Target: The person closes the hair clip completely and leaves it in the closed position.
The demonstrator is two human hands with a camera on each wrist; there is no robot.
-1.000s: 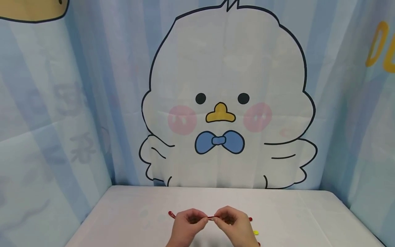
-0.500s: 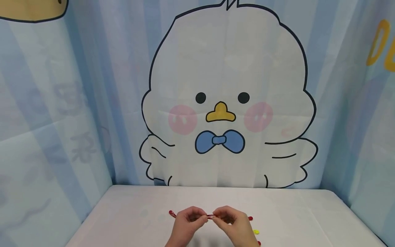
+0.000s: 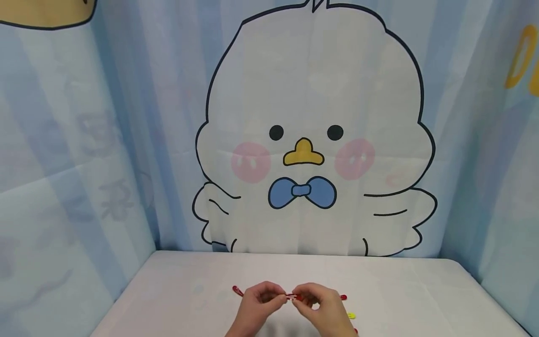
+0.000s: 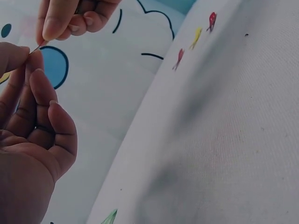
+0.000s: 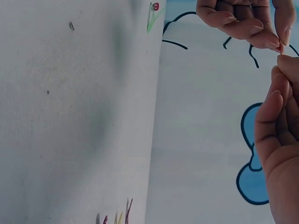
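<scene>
A small red snap hair clip [image 3: 291, 296] spans the gap between my two hands, raised over the white table. My left hand [image 3: 260, 304] pinches one end between thumb and index finger. The other end sits between the thumb and fingertips of my right hand [image 3: 322, 306]. In the left wrist view the clip [image 4: 35, 49] shows only as a thin red line, seen nearly edge-on. The right wrist view has the pinching fingertips of both hands at its right edge, much of the clip covered by them.
On the table right of my hands lie a red clip [image 3: 344, 297], a yellow clip [image 3: 351, 315] and another red clip [image 4: 178, 59]. Another red-ended clip [image 3: 237, 290] lies left, with a green clip [image 5: 150, 21] near it. A curtain [image 3: 316, 224] with a cartoon chick hangs behind.
More of the red hair clip shows between the fingertips than a second ago, and my right fingers have shifted slightly along it. Both hands stay in nearly the same place.
</scene>
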